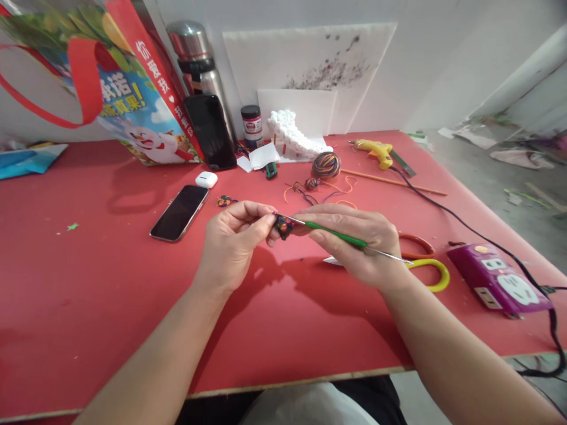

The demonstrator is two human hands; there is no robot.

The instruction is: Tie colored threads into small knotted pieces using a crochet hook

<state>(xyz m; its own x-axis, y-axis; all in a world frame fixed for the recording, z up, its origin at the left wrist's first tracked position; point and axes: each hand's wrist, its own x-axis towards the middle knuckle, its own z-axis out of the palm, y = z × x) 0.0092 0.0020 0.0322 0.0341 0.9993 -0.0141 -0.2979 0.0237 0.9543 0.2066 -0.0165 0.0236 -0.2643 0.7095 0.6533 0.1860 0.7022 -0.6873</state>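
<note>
My left hand [241, 239] pinches a small multicoloured crochet piece [284, 226] between thumb and fingers, above the red table. In my right hand [358, 239] is a crochet hook with a green handle [334, 234]. Its metal tip meets the top of the piece close to my left fingertips; whether it passes through a loop I cannot tell. Behind my hands lies a ball of dark multicoloured yarn [326, 164], with loose strands in front of it. Another small crochet piece [227, 201] rests on the table just beyond my left hand.
Scissors [429, 275] lie partly under my right hand. To the right are a purple power socket box [498, 277], its cable and a yellow glue gun [374, 152]. On the left lie a phone [179, 213] and an earbud case [206, 179]. A gift bag [150, 133] and steel flask [190, 41] stand behind.
</note>
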